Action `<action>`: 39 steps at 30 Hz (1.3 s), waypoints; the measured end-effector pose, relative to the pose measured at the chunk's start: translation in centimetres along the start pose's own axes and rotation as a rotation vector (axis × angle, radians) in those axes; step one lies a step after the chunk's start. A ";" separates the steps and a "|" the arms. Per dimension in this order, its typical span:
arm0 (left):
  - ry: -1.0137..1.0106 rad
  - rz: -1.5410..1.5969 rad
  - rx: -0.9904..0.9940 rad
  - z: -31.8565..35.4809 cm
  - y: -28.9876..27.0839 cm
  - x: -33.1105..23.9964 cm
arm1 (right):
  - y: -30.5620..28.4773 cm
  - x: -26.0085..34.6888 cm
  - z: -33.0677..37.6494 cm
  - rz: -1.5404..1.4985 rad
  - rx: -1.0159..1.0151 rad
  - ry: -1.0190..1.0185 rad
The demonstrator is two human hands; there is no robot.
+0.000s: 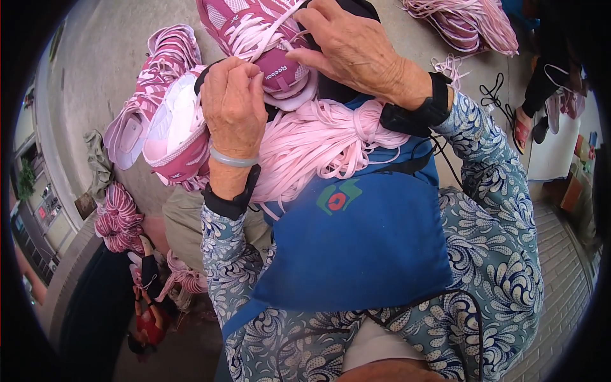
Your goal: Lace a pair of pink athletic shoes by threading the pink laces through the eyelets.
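Observation:
A pink-and-maroon sneaker (pixel 282 77) lies at the top middle, its tongue toward me and pale pink laces (pixel 258 41) crossing its front. My left hand (pixel 232 108) is closed at the left of the tongue, thumb and fingertips pressed together; what they hold is hidden. On the other side, my right hand (pixel 350 48) has curled fingers at a pale pink shoelace (pixel 280 27) pulled up from the shoe, with the thumb beside the tongue. Below the sneaker, a bundle of pale pink laces (pixel 318 143) rests on my lap over a blue apron (pixel 356 248).
Left of my left hand is another pink sneaker (pixel 175 134), beside a long row of nested sneakers (pixel 159 73). More bundled laces (pixel 461 22) lie at the upper right. Striped pink coils (pixel 119 219) sit at the left. Other people (pixel 151 321) are at the lower left and right edge.

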State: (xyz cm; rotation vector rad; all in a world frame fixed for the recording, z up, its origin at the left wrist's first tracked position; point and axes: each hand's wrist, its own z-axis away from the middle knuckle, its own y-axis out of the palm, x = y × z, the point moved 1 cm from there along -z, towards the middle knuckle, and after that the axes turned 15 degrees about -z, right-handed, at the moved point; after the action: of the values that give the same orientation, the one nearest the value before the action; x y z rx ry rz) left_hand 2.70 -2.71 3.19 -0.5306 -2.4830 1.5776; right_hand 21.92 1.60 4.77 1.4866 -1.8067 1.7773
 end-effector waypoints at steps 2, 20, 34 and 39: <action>-0.136 0.301 0.070 -0.3 -1.2 -1.8 | 0.8 -0.7 0.6 0.124 -0.021 -0.061; -0.318 0.191 0.141 -2.6 3.9 -3.0 | 3.2 -3.2 0.3 0.014 0.073 -0.118; -0.423 0.769 0.492 -0.2 -1.9 -1.3 | 1.2 -2.2 -0.6 -0.136 -0.095 -0.130; -0.544 1.409 0.807 4.3 -7.6 -1.9 | 0.4 -1.0 -3.3 -0.101 -0.122 -0.217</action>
State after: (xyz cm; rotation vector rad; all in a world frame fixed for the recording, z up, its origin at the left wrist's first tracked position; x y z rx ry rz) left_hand 1.49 -10.00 8.23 -2.0926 -1.1568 3.1977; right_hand 20.54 4.81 4.61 1.7443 -1.8635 1.4804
